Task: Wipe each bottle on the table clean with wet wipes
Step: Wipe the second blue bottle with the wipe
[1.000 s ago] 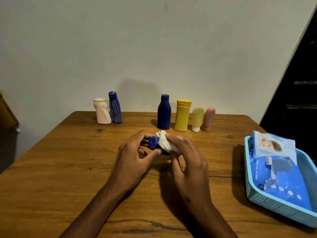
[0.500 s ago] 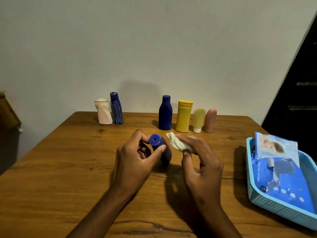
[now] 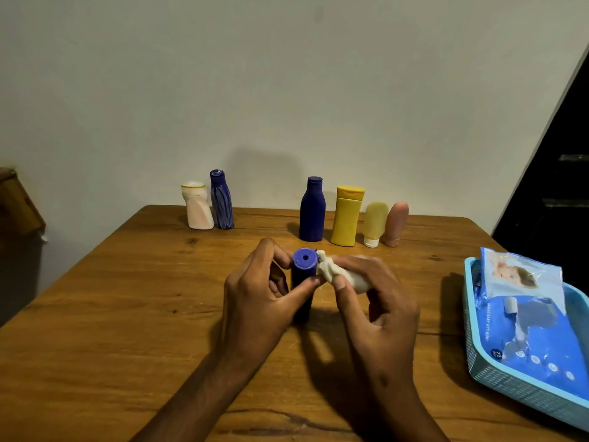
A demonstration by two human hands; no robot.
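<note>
A small dark blue bottle stands upright at the table's middle, its round cap facing up. My left hand grips it, thumb in front and fingers behind. My right hand pinches a crumpled white wet wipe whose tip touches the cap's right side. Along the back edge stand a white bottle, a striped blue bottle, a dark blue bottle, a yellow bottle, a pale yellow tube and a pink tube.
A light blue basket sits at the table's right edge and holds a blue pack of wet wipes. The wooden table ends at a pale wall. A dark doorway is at the far right.
The small blue bottle went from lying tilted between my hands to standing upright in my left hand. The wipe came off it briefly and now touches the cap again.
</note>
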